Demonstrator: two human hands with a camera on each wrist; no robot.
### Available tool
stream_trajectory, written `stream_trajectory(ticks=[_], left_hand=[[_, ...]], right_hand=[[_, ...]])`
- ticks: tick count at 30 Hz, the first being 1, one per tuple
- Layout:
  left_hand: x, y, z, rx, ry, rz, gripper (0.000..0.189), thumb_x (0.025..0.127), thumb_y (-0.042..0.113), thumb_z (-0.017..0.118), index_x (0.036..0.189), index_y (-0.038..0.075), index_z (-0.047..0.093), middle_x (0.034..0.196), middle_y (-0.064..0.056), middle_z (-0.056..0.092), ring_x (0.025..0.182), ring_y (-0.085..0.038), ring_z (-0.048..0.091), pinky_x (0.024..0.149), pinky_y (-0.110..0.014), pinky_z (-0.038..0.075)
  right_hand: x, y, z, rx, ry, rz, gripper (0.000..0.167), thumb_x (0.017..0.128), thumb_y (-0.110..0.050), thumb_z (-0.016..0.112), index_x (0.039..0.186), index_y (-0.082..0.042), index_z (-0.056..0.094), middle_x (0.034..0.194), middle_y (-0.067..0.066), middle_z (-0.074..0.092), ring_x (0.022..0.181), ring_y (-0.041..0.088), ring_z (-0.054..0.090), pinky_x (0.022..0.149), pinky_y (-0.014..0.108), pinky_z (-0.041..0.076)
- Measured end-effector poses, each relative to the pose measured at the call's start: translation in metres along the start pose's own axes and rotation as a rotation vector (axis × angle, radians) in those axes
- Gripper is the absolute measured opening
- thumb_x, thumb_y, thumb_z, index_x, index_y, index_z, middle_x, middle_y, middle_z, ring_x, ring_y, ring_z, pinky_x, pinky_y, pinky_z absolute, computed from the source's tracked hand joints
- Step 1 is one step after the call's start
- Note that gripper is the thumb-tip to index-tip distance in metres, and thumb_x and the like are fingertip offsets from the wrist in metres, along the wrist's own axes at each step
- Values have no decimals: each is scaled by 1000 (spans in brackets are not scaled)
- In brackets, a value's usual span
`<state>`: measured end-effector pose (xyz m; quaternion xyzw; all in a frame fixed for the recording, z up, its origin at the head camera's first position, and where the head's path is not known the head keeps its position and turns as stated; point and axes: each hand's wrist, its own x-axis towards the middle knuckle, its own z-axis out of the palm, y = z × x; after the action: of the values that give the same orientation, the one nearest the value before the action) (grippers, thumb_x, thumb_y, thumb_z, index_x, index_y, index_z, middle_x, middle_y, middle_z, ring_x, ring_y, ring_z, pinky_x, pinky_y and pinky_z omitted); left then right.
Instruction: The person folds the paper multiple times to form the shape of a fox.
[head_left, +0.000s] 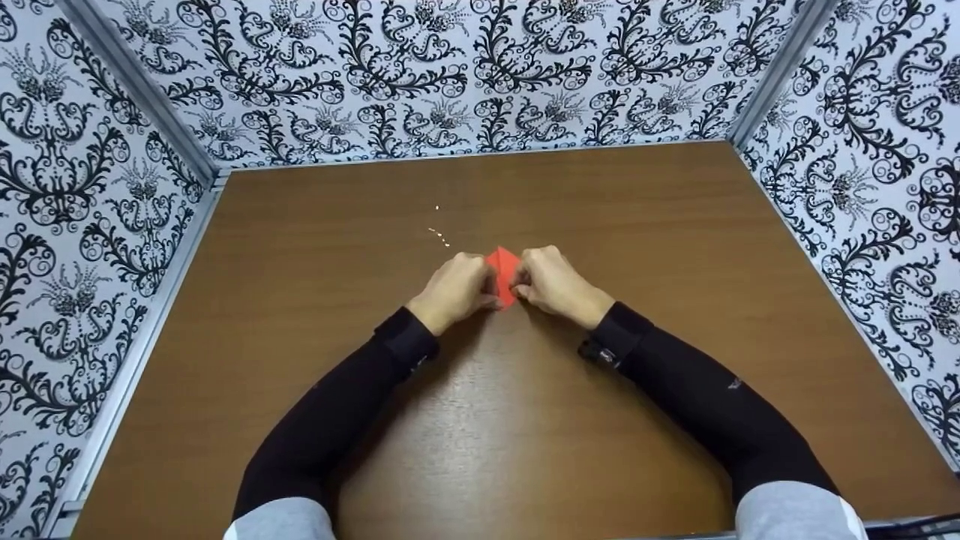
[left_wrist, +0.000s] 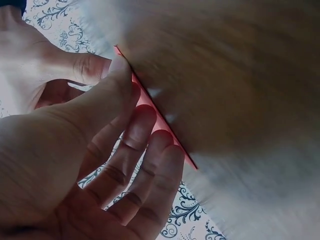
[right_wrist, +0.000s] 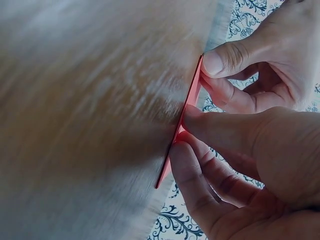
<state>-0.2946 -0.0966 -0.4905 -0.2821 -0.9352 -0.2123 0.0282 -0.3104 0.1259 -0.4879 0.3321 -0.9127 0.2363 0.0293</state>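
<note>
A small piece of folded red paper (head_left: 505, 274) sits between both hands over the middle of the table, with a pointed top and a crease running down it. My left hand (head_left: 456, 291) pinches its left side between thumb and fingers. On the opposite side, my right hand (head_left: 559, 285) pinches the paper with curled fingers. Seen nearly edge-on in the left wrist view, the red paper (left_wrist: 161, 123) is a thin strip with left-hand fingers along it. The right wrist view shows the paper (right_wrist: 195, 91) slanting, both thumbs at its edge. Fingers hide much of it.
The brown wooden table (head_left: 315, 225) spreads around the hands. A short trail of tiny whitish specks (head_left: 439, 237) lies beyond the left hand. Patterned black-and-white walls (head_left: 480, 75) stand at the back and both sides, with metal posts (head_left: 142, 90) at the corners.
</note>
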Motion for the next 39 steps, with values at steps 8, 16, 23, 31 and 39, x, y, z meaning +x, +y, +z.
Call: stream_trajectory(ticks=[8, 16, 23, 31, 39], left_hand=[[-1, -13, -8, -6, 4, -81, 27, 92, 26, 101, 84, 6, 85, 85, -8, 83, 78, -18, 68, 77, -44, 65], [-3, -30, -17, -21, 20, -132, 29, 96, 23, 99, 80, 6, 82, 86, -10, 83, 79, -21, 68, 77, -43, 62], [-7, -42, -23, -12, 52, -175, 24, 97, 20, 98, 85, 5, 84, 89, -11, 85, 81, -24, 72, 79, -44, 63], [-8, -52, -26, -25, 66, -223, 21, 98, 19, 97, 88, 6, 84, 92, -10, 84, 87, -27, 75, 84, -47, 65], [-11, -54, -26, -21, 83, -190, 22, 98, 19, 97, 86, 7, 83, 90, -9, 83, 86, -26, 75, 83, -45, 64]], right_hand=[[0, -1, 1, 12, -6, 20, 10, 98, -2, 91, 88, -4, 90, 97, 15, 82, 88, 30, 78, 79, 45, 66], [0, -2, 1, 26, -11, 36, 9, 100, -5, 91, 91, -4, 91, 98, 16, 82, 89, 31, 79, 79, 45, 67], [-1, -1, 1, 35, -9, 32, 7, 99, -4, 91, 93, -4, 91, 99, 17, 82, 90, 33, 81, 80, 46, 68], [-1, -2, 0, 40, -9, 32, 7, 100, -4, 90, 93, -3, 91, 98, 17, 82, 90, 32, 80, 80, 45, 68], [-2, 0, 2, 66, 12, 12, 9, 98, 0, 90, 90, -1, 89, 97, 17, 83, 91, 33, 82, 81, 48, 69]])
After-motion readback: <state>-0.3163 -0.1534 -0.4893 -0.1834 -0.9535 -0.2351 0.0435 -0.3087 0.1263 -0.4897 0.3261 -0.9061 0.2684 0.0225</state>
